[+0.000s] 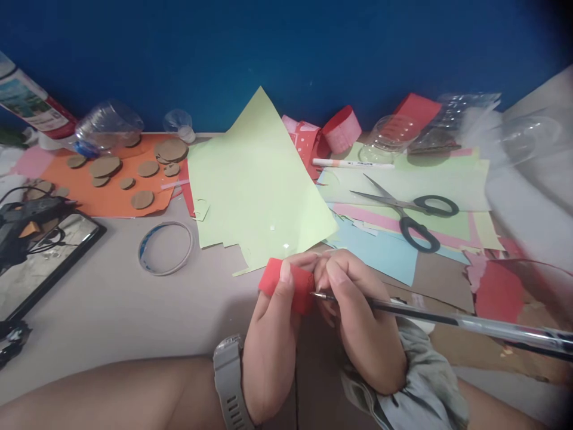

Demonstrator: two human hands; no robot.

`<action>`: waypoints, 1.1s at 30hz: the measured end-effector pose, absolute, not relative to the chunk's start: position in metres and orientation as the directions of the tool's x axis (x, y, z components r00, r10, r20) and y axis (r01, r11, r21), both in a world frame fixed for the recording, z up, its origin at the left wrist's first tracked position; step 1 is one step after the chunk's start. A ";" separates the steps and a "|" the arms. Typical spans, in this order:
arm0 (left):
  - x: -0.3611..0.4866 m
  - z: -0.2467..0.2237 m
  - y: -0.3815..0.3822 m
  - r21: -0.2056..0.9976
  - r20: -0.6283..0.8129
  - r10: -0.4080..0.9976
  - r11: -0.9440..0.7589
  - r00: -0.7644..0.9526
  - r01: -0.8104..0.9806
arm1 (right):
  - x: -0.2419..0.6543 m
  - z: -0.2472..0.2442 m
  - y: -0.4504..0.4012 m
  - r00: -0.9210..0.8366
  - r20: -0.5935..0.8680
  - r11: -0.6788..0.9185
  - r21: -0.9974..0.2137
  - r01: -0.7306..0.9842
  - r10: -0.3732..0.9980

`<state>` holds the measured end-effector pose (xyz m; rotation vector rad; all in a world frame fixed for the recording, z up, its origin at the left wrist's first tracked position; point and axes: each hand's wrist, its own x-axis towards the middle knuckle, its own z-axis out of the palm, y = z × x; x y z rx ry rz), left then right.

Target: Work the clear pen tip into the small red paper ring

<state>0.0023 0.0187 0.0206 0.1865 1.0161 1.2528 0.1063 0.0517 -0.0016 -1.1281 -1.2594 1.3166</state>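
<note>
Between the thumb and fingers of my left hand (274, 334) is a small red paper piece (273, 276), with faint dark marks near its right edge. A grey watch (230, 376) is on that wrist. My right hand (362, 310) is closed around a ballpoint pen (416, 313) with a clear barrel. The pen's tip points left and is at the right edge of the red paper; whether it touches cannot be made out. Just beyond both hands lies a pale green paper sheet (264, 173) with a cut, jagged lower edge.
Scissors (400, 209) lie spread on stacked coloured papers at right, near a white marker (351, 163). A tape roll (165, 248) and a phone (54, 257) lie left. Cardboard discs (105, 166) rest on orange paper (94, 200). Clear plastic bottle pieces (110, 122) stand along the blue wall (286, 54).
</note>
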 end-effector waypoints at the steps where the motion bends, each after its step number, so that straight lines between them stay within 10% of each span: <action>1: 0.002 0.021 0.019 0.623 -0.531 0.847 0.362 -0.035 -0.693 | 0.106 -0.001 0.052 -0.117 0.001 -0.003 -0.999 -0.033 0.993; 33: 0.002 0.017 0.019 0.659 -0.504 0.863 0.346 -0.050 -0.668 | 0.108 -0.003 0.050 -0.139 -0.018 -0.023 -0.999 -0.031 0.990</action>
